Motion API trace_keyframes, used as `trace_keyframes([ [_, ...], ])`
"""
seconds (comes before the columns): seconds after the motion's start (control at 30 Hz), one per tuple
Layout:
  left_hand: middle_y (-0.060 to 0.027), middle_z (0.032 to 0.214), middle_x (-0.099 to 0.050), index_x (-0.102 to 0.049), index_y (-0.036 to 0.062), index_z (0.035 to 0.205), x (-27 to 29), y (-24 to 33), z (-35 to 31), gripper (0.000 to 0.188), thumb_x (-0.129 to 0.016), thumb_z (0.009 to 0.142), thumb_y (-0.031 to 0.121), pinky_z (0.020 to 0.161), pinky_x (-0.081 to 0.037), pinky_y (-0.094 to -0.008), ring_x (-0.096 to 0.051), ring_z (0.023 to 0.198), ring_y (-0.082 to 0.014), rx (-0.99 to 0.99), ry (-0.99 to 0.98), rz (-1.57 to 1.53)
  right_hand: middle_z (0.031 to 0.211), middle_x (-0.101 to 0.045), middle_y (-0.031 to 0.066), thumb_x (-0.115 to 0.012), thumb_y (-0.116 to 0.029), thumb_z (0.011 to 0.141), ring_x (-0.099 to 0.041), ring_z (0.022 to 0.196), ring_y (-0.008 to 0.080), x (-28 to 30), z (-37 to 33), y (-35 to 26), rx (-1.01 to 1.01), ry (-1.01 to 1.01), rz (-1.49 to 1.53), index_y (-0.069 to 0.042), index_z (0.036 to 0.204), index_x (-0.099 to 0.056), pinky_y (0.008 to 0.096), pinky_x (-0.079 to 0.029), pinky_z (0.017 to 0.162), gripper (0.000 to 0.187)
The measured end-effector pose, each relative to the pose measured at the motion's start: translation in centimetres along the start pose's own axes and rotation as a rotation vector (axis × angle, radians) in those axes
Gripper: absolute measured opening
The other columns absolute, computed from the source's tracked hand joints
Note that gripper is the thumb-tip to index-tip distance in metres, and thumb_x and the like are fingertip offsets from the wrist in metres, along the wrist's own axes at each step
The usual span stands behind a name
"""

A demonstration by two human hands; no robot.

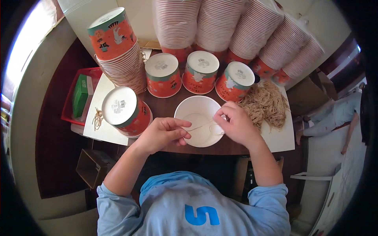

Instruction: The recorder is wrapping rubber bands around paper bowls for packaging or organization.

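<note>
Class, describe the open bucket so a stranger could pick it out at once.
Find the brown table. At its near edge, the person's left hand and right hand, a thin string between them, reach over a round bucket, white inside. Its open mouth faces up, whereas the orange buckets just behind stand bottom-up.

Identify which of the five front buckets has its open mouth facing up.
The white-lined bucket between the left hand and right hand: its inside shows, while the other four buckets stand upside down.
</note>
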State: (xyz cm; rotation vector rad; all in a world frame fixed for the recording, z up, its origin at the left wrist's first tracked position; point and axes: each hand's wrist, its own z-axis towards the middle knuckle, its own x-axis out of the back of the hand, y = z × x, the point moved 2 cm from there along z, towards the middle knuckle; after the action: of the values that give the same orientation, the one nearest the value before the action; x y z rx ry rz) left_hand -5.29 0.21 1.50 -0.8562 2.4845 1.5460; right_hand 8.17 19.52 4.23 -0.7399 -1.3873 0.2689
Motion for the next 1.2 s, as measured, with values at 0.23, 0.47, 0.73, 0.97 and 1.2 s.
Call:
trace_keyframes([
  [0.23,-0.0074,0.084,-0.066,-0.034,-0.0011,0.135,-1.5,1.6,0.1,0.057,-0.059,0.085,0.004,0.061,-0.052,-0.0236,-0.059,0.066,-0.0085,-0.143,-0.008,0.222,0.133,-0.039,0.0138,-0.069,-0.011,0.079,-0.052,0.113,0.0215,-3.9,-0.6,-3.6,0.242,-0.113,0.669,-0.005,0.14,-0.023,0.0381,-0.044,0.094,0.076],
  [0.47,-0.0095,0.083,-0.065,-0.022,-0.001,0.141,-1.7,1.1,0.7,0.07,-0.062,0.084,0.005,0.06,-0.049,-0.0239,-0.059,0.069,-0.0094,-0.189,-0.028,0.158,0.124,-0.047,0.012,-0.063,-0.002,0.082,-0.061,0.093,0.0152,-6.4,-1.2,-4.1,0.044,-0.124,0.684,-0.004,0.136,-0.027,0.0283,-0.049,0.081,0.065],
  [0.73,-0.0124,0.096,-0.063,-0.023,0.0033,0.142,-0.5,1.2,1.0,0.06,-0.055,0.091,0.011,0.066,-0.05,-0.0251,-0.063,0.078,-0.0151,-0.029,-0.107,-0.097,0.083,-0.061,0.0062,-0.066,0.0,0.08,-0.061,0.069,0.0143,-5.2,-1.5,-3.2,0.287,0.203,0.319,-0.003,0.099,-0.064,0.0263,-0.049,0.061,0.02],
  [0.97,-0.0111,0.094,-0.064,-0.048,0.0024,0.122,-1.0,0.2,0.8,0.033,-0.052,0.093,0.018,0.065,-0.053,-0.026,-0.063,0.074,-0.0144,0.026,0.007,-0.098,0.078,-0.059,0.0072,-0.067,-0.005,0.078,-0.06,0.068,0.0218,-5.3,-2.1,-2.5,0.299,0.279,0.26,-0.004,0.089,-0.066,0.0307,-0.048,0.058,0.011],
  [1.2,-0.0043,0.08,-0.064,-0.061,0.0022,0.095,-1.2,-0.7,0.5,0.019,-0.054,0.093,0.02,0.061,-0.052,-0.0215,-0.06,0.066,-0.0089,0.031,-0.015,0.143,0.076,-0.057,0.0068,-0.068,-0.006,0.077,-0.059,0.064,0.0232,-5.4,-2.4,-2.7,0.359,0.317,0.243,-0.005,0.085,-0.066,0.0318,-0.048,0.056,0.009],
])
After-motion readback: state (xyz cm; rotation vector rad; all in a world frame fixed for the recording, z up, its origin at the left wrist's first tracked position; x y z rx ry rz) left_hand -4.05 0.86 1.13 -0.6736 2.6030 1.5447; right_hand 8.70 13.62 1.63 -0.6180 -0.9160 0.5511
